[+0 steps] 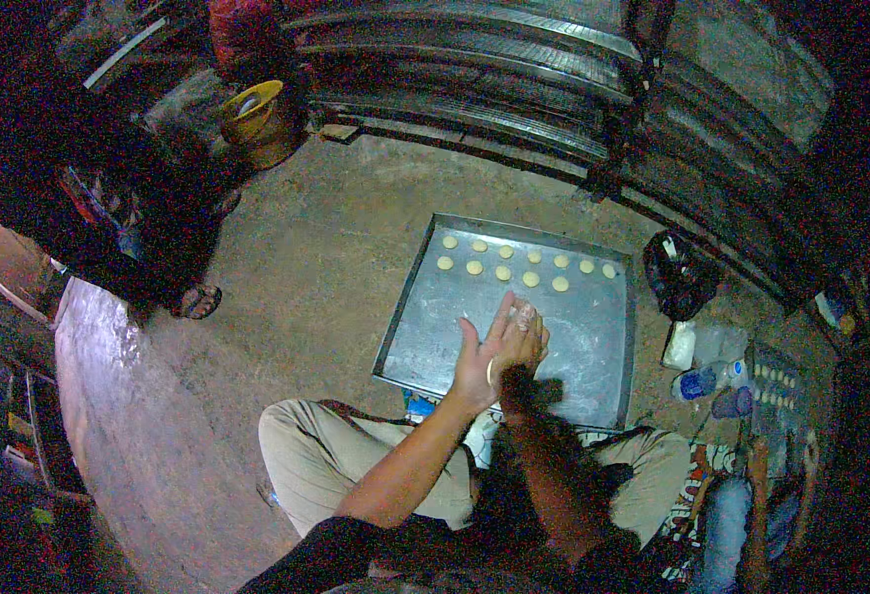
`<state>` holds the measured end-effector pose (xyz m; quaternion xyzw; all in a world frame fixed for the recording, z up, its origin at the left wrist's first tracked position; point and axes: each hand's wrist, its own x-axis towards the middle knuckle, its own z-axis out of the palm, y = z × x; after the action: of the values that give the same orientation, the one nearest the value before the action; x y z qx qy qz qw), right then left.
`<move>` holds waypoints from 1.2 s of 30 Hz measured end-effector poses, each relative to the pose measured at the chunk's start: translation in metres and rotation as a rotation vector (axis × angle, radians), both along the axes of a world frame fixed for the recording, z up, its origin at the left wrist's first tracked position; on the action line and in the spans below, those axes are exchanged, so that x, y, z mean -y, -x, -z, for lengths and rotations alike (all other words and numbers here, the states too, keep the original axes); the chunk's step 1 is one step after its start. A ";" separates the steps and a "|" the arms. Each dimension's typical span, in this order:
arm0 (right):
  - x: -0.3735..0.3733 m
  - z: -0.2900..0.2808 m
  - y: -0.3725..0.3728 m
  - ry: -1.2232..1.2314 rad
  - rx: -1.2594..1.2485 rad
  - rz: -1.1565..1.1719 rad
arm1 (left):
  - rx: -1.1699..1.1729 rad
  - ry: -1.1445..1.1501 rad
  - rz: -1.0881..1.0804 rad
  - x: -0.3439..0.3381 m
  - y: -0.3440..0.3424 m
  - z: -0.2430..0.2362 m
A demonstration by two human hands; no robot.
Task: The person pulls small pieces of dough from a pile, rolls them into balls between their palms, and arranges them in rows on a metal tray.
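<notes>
Over the near half of a large metal baking tray, my two hands meet. My left hand has its thumb and forefinger stretched apart. Across its palm lies my right hand, fingers pressed together, with a dark band at the wrist. White powder coats some fingertips. A pale curved edge shows by the palms; whether it is dough or something worn, I cannot tell. What lies between the hands is hidden. Several small round pale-yellow dough pieces sit in two rows along the tray's far side.
Right of the tray are a black plastic bag, a white packet and a clear bottle with blue. Another person's hand is near a second tray of dough pieces. A yellow bucket and dark metal racks stand beyond.
</notes>
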<state>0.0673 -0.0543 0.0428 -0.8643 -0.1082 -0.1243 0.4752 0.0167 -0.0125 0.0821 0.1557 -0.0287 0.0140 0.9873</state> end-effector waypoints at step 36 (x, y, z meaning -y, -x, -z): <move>0.110 0.081 -0.207 0.877 0.151 -0.008 | -0.340 -1.713 -0.081 -0.010 -0.019 0.208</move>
<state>0.2738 -0.1645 -0.0382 -0.9722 -0.1884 -0.1277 0.0547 0.0354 -0.0023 -0.1255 0.8449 0.1239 -0.0008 0.5204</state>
